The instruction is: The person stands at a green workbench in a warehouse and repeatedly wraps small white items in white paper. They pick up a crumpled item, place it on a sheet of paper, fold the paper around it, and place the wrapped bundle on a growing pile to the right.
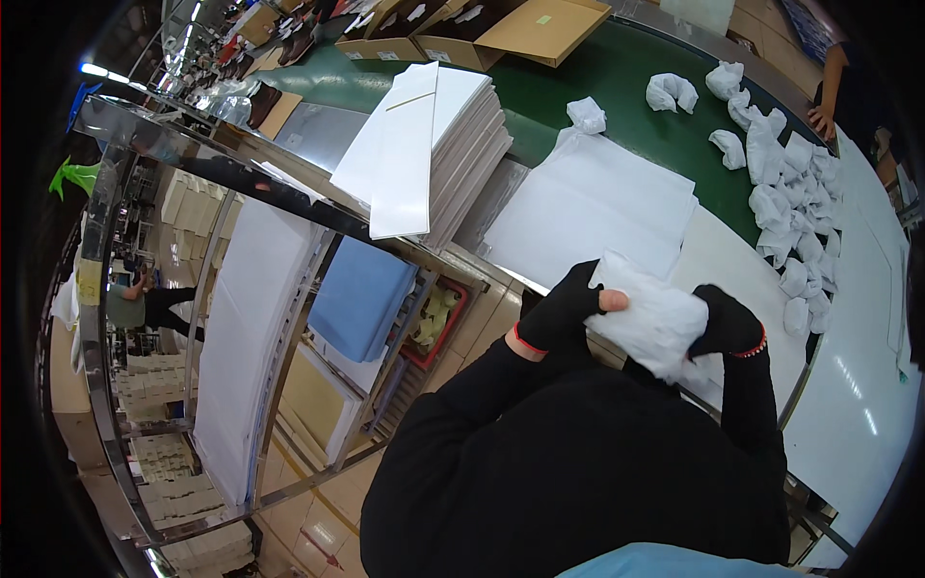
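Note:
A crumpled bundle of white tissue paper (650, 316) is held up in front of my body, over the near edge of the work surface. My left hand (570, 306), in a black glove with a bare thumb, grips its left side. On the other side my right hand (727, 323), gloved alike, is closed round the bundle's right end, with its fingertips partly hidden. Just beyond the bundle lies a stack of flat white tissue sheets (602, 197). One small wad of white paper (586, 115) rests at the top of that stack.
Many crumpled white paper wads (771, 183) lie along the right of the green conveyor belt (549, 91). A tall stack of white boards (462, 125) stands left of the sheets. Open cardboard boxes (540, 29) sit at the back. Another person's hand (822, 121) rests at far right.

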`<state>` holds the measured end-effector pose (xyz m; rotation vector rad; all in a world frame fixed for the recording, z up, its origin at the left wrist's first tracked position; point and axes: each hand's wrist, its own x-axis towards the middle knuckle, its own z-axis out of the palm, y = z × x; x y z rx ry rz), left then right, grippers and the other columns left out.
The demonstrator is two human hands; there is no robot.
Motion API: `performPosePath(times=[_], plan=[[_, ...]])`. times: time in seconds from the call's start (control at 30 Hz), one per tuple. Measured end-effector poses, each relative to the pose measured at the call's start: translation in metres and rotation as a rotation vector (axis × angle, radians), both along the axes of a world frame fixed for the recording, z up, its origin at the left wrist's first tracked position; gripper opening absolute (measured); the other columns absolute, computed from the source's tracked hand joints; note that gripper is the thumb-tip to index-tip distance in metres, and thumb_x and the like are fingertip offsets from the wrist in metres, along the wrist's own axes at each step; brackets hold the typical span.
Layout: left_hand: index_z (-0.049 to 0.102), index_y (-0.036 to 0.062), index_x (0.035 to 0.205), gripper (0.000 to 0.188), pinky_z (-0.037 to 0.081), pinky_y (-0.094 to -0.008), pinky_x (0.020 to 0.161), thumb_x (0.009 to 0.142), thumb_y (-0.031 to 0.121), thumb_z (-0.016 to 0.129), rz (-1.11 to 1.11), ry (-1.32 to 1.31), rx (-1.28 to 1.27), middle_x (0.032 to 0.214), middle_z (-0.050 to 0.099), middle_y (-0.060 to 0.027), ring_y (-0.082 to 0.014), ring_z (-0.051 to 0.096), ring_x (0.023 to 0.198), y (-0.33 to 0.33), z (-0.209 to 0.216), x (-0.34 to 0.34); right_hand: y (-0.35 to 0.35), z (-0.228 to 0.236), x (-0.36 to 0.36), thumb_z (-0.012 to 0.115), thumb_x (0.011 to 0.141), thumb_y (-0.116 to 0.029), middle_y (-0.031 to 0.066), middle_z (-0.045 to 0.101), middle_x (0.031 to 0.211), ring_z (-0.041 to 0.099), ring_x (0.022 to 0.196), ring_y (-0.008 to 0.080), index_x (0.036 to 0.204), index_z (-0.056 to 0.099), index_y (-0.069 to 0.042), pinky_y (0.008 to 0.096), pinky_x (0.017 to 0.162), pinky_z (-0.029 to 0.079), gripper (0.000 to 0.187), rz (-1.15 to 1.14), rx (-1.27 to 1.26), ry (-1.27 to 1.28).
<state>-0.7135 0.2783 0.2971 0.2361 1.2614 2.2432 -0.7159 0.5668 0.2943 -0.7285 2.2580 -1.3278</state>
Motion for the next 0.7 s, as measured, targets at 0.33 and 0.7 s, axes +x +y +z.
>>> performPosePath(times=[0.33, 0.7], plan=[[0.065, -0.0030, 0.102, 0.033, 0.052, -0.0281, 0.073, 0.074, 0.009, 0.078, 0.289, 0.283, -0.415, 0.090, 0.069, -0.0084, -0.0136, 0.065, 0.080, 0.007, -0.005, -0.014, -0.046, -0.035, 0.011, 0.060, 0.082, -0.001, 0.0187, 0.067, 0.100, 0.066, 0.093, 0.0333, 0.117, 0.061, -0.001, 0.0347, 0.084, 0.050, 0.035, -0.445, -0.008, 0.702], [0.060, -0.0017, 0.099, 0.038, 0.051, -0.0268, 0.070, 0.072, 0.014, 0.081, 0.287, 0.393, -0.506, 0.089, 0.068, -0.0059, -0.0125, 0.063, 0.080, 0.014, -0.004, -0.007, -0.080, 0.010, 0.027, 0.080, 0.073, -0.016, 0.0050, 0.058, 0.116, 0.055, 0.103, 0.0127, 0.138, 0.046, -0.005, 0.0277, 0.092, 0.044, 0.075, -0.595, -0.584, -0.265]])
